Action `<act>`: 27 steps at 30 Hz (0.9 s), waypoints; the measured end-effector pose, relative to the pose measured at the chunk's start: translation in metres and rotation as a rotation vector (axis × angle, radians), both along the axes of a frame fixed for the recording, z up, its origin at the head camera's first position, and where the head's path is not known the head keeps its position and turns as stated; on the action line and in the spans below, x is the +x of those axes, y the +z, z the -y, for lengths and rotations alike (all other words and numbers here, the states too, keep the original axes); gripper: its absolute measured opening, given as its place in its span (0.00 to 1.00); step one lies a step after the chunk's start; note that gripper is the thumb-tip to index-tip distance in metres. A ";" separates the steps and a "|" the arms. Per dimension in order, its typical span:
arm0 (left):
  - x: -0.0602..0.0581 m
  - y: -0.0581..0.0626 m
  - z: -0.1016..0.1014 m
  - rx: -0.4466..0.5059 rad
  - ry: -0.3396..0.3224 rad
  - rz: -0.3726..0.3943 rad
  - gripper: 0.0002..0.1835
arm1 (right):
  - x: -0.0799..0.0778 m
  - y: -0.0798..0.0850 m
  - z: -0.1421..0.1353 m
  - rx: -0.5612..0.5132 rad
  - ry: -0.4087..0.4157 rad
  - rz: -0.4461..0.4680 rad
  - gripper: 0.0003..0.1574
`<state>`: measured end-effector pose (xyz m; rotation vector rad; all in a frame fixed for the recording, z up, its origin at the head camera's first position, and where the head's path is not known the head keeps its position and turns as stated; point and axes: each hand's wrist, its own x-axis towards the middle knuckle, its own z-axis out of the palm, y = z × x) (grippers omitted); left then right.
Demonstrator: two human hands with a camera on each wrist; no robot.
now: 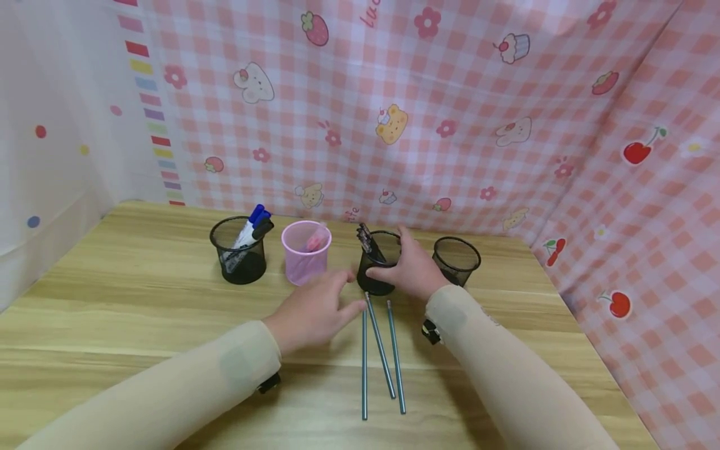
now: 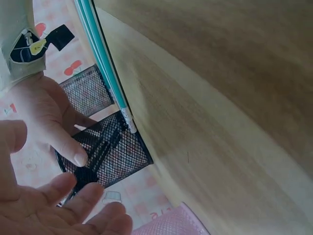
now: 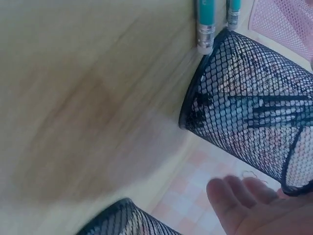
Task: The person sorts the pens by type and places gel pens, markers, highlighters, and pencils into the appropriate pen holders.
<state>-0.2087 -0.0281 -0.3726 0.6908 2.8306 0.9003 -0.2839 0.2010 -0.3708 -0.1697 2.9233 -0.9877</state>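
Observation:
My right hand point(image 1: 415, 269) is at a black mesh pen cup point(image 1: 371, 280), its thumb across the front and its fingers by the right side. In the right wrist view those fingertips point(image 3: 234, 188) look straight and apart from the mesh. Several dark pens point(image 1: 365, 239) lean inside this cup. To its left, my left hand point(image 1: 315, 312) hovers with loosely bent fingers and holds nothing. Three teal pencils point(image 1: 396, 356) lie on the table in front of the cup, eraser ends toward it.
A pink mesh cup point(image 1: 304, 265) holding a pink item stands left of centre. Further left is a black mesh cup point(image 1: 247, 265) with markers point(image 1: 247, 234). Another black mesh cup point(image 1: 458, 257) stands at the right, partly behind my right hand. A checked curtain point(image 1: 349, 81) hangs behind the table.

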 end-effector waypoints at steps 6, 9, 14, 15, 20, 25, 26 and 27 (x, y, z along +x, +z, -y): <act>0.002 0.000 0.001 -0.128 -0.020 0.005 0.37 | 0.017 0.022 -0.008 0.062 0.008 -0.038 0.83; 0.003 0.000 0.002 -0.168 -0.025 0.009 0.38 | 0.026 0.039 -0.015 0.060 0.015 -0.069 0.75; 0.005 -0.002 0.003 -0.205 -0.031 0.009 0.39 | 0.029 0.060 -0.033 0.091 0.024 -0.174 0.57; 0.005 -0.002 0.004 -0.210 -0.032 0.010 0.39 | 0.028 0.062 -0.038 0.104 0.021 -0.190 0.55; 0.006 -0.002 0.005 -0.235 -0.037 0.017 0.41 | 0.021 0.062 -0.065 0.143 0.007 -0.213 0.51; 0.006 -0.002 0.004 -0.258 -0.044 0.019 0.43 | 0.015 0.055 -0.094 0.195 0.003 -0.169 0.55; 0.006 -0.002 0.004 -0.261 -0.046 0.020 0.43 | 0.015 0.053 -0.099 0.207 0.003 -0.152 0.57; 0.006 -0.002 0.004 -0.263 -0.049 0.019 0.44 | 0.014 0.052 -0.104 0.223 0.004 -0.137 0.59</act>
